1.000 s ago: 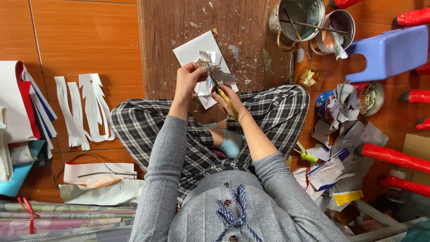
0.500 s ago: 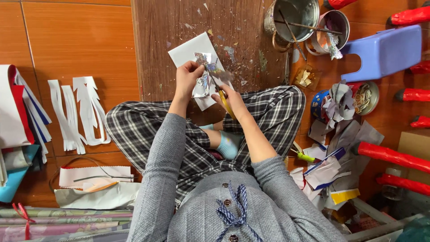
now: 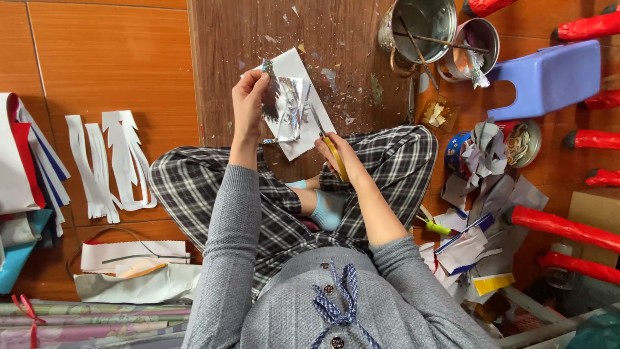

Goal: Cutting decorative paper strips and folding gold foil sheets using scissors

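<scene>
A brown cardboard box [image 3: 591, 213] sits at the right edge on the floor, partly behind red wrapped rolls [image 3: 562, 226]. A round blue-rimmed tin [image 3: 457, 154] lies right of the knee; no signs or screens show

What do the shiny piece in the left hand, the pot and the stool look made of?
Shiny piece: likely metallic foil paper, crinkled, glittery glints. Pot: metal, dull grey sheen. Stool: seemingly moulded plastic, smooth matte blue. Left hand pinches the piece.
</scene>
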